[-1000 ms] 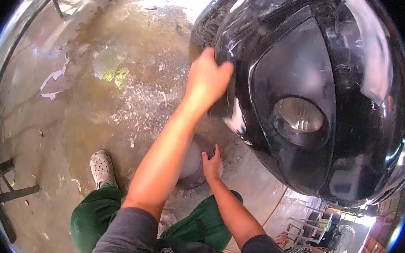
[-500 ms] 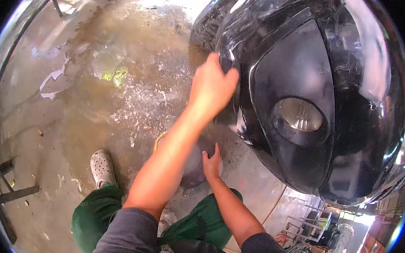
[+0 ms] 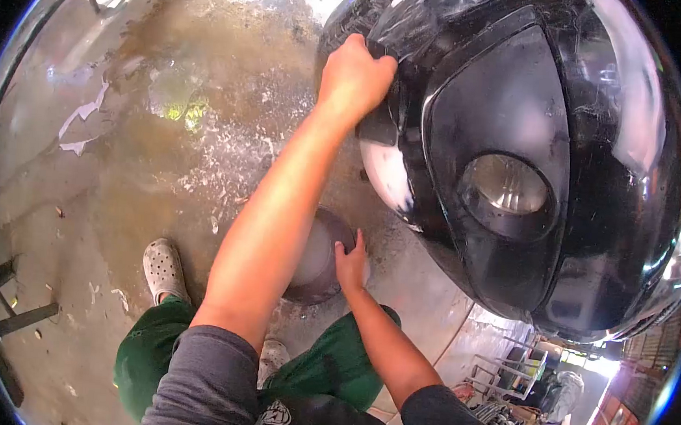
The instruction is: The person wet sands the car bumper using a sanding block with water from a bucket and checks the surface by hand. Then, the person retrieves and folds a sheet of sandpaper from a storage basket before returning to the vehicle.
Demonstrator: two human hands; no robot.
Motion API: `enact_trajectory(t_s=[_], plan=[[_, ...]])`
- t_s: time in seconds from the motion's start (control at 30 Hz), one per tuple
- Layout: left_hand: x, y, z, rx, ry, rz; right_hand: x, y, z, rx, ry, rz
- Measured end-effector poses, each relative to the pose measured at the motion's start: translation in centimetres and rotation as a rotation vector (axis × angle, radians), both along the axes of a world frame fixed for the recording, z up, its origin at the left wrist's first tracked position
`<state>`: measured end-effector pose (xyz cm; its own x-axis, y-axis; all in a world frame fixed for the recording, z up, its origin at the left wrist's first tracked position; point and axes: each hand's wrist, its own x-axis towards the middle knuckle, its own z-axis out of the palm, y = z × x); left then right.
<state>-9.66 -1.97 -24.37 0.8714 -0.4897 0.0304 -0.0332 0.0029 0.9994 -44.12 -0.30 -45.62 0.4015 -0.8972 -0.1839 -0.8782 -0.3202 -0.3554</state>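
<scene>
Light, even pressure would suit the curled left hand (image 3: 355, 79) at the bumper's (image 3: 513, 114) edge, its hold impossible to tell, with the right hand (image 3: 351, 266), thumb apart, against the bucket (image 3: 315, 291).

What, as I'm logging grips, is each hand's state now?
Left hand: closed, at the bumper; cannot tell on what.
Right hand: open, at the round grey object.

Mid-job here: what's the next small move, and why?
Probably slide the left hand along the edge of the black bumper toward the pale patch: the hand is at that edge, just beyond the patch, while the right hand is down at the round container.
</scene>
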Motion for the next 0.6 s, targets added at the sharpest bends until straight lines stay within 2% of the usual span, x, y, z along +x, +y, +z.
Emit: enact_trajectory(t_s=[0.13, 0.3, 0.37, 0.43, 0.57, 0.6], plan=[[-5.2, 4.3, 1.7, 0.088, -0.053, -0.040, 0.8, -0.1, 0.5, -0.020, 0.020, 0.008], [0.3, 1.7, 0.8, 0.076, -0.021, -0.021, 0.5, 0.2, 0.8, 0.009, 0.038, 0.003], [-1.8, 2.6, 1.3, 0.178, -0.129, -0.009, 0.7, 0.7, 1.6, -0.005, 0.038, 0.003], [-4.7, 4.8, 1.7, 0.139, -0.083, -0.055, 1.3, 0.4, 1.9, -0.014, 0.032, 0.004], [-1.0, 2.3, 0.8, 0.136, -0.057, -0.004, 1.1, 0.1, 1.8, 0.001, 0.067, 0.003], [0.4, 1.8, 0.9, 0.153, -0.137, 0.010, 0.6, 0.4, 1.4, 0.006, 0.075, 0.002]])
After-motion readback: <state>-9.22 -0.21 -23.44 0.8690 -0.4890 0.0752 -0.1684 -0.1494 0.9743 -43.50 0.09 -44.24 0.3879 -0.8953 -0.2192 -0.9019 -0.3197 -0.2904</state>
